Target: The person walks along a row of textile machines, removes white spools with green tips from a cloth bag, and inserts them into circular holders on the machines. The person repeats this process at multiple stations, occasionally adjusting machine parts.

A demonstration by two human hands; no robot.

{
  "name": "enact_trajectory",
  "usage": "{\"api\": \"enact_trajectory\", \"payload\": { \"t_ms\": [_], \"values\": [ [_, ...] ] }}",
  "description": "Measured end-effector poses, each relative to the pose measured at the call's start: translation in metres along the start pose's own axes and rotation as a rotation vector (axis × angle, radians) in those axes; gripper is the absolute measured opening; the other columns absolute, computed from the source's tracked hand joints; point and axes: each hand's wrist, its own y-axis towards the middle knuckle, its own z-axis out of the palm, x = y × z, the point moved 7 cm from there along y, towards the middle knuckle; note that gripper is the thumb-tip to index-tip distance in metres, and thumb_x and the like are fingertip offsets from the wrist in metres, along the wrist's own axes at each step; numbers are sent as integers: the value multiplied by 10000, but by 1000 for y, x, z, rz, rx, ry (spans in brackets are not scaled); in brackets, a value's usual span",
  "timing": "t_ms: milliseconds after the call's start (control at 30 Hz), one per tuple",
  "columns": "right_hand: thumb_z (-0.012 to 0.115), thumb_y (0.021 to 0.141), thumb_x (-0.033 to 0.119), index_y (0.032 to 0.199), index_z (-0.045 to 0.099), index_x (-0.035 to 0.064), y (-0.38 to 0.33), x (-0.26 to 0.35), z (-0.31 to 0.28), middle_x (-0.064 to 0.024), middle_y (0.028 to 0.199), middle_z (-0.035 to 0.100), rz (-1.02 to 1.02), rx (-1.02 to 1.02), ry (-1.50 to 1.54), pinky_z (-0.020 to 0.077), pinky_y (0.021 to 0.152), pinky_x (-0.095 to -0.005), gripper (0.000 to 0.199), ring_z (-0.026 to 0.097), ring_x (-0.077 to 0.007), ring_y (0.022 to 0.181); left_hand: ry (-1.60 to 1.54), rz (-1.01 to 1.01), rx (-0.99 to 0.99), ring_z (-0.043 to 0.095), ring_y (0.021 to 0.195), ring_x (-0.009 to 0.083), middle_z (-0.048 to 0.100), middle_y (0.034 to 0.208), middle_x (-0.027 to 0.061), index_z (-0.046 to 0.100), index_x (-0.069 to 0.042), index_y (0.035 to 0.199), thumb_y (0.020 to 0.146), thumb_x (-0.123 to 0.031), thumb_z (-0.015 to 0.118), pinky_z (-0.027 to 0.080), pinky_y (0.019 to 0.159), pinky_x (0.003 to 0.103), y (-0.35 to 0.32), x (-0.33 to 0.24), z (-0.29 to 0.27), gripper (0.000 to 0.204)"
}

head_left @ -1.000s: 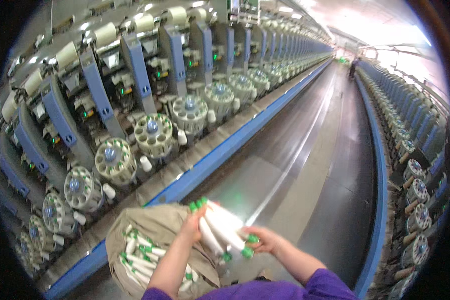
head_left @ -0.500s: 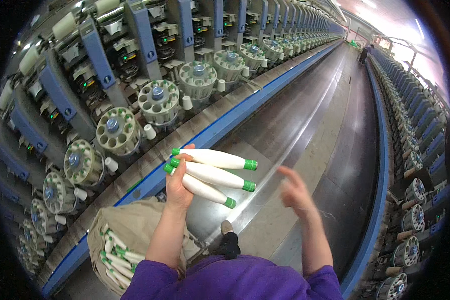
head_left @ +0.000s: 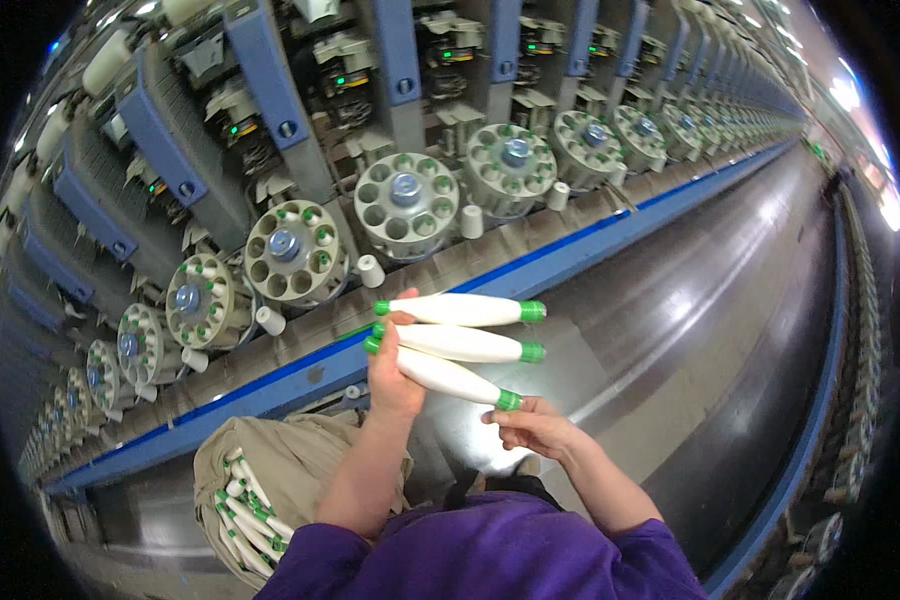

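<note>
My left hand [head_left: 398,375] is closed round the near ends of three yarn bobbins, fanned out and pointing right. Each is wound with white yarn and has green ends: the upper bobbin [head_left: 460,310], the middle bobbin [head_left: 462,343] and the lower bobbin [head_left: 448,379]. Just under the green far end of the lower bobbin is my right hand [head_left: 535,428], its fingers drawn together in a pinch. Whatever those fingers hold is too small to make out. By my left forearm sits a beige cloth sack [head_left: 300,450] with more white-and-green bobbins [head_left: 250,515] inside.
A long winding machine runs along the left, with round bobbin magazines [head_left: 405,205] and white cones [head_left: 370,270] beside them. Its blue rail [head_left: 530,270] borders the aisle floor [head_left: 690,330]. Another machine row [head_left: 850,400] lines the right side.
My right hand has come left from over the aisle to the lower bobbin's end, its fingers now pinched. My left hand still grips the three bobbins. The view has turned toward the left machine.
</note>
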Motion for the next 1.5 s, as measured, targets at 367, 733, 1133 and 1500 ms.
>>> {"api": "enact_trajectory", "payload": {
  "t_ms": [367,733,1133,1500],
  "values": [
    [569,883,221,946,598,50,7,239,-354,-65,841,617,-776,-857,404,533,629,-257,184,600,-130,714,126,339,-175,396,1231,287,363,1379,100,559,-84,1035,979,-295,328,370,1013,464,83,-56,-58,319],
    [607,862,249,1031,571,87,277,168,-57,24,615,515,441,549,-328,395,382,-227,237,471,-83,457,184,572,-347,354,1263,299,330,1402,91,545,-87,1066,966,-317,365,327,1037,478,186,-66,-75,308],
    [530,913,280,1102,526,60,367,363,-81,-25,848,586,-254,197,145,415,479,-191,289,510,-81,610,144,605,-543,380,1242,301,373,1382,90,548,-75,1077,967,-320,362,327,1036,458,204,-70,-109,326],
    [516,936,284,887,591,71,390,349,-64,26,697,542,7,336,-786,428,569,-209,231,493,-62,606,874,586,-906,485,1126,234,485,1267,108,587,-52,1019,909,-177,528,371,966,369,255,-52,-158,177]
  ]
}}
